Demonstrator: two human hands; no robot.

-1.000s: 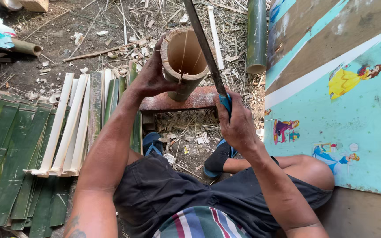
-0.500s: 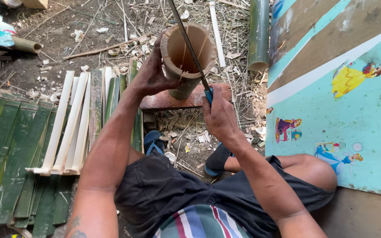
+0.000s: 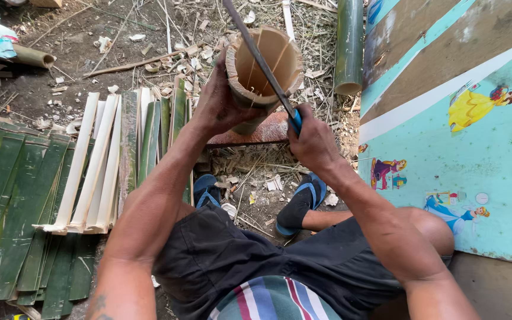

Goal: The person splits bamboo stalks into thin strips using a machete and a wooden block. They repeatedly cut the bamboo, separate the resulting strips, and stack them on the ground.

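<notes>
Clearly the biggest thing near the bamboo tube [image 3: 265, 74] is the painted turquoise panel [image 3: 475, 160] to its right; split bamboo slats [image 3: 99, 160] lie left of it. The tube stands upright on a rusty block [image 3: 250, 131], hollow, pale inside, already cracked. The left hand [image 3: 217, 106] is clamped round its wall. The right hand [image 3: 312, 139] is closed on a blue-handled blade [image 3: 262, 62] across the rim; a slip could cut the nearby fingers.
</notes>
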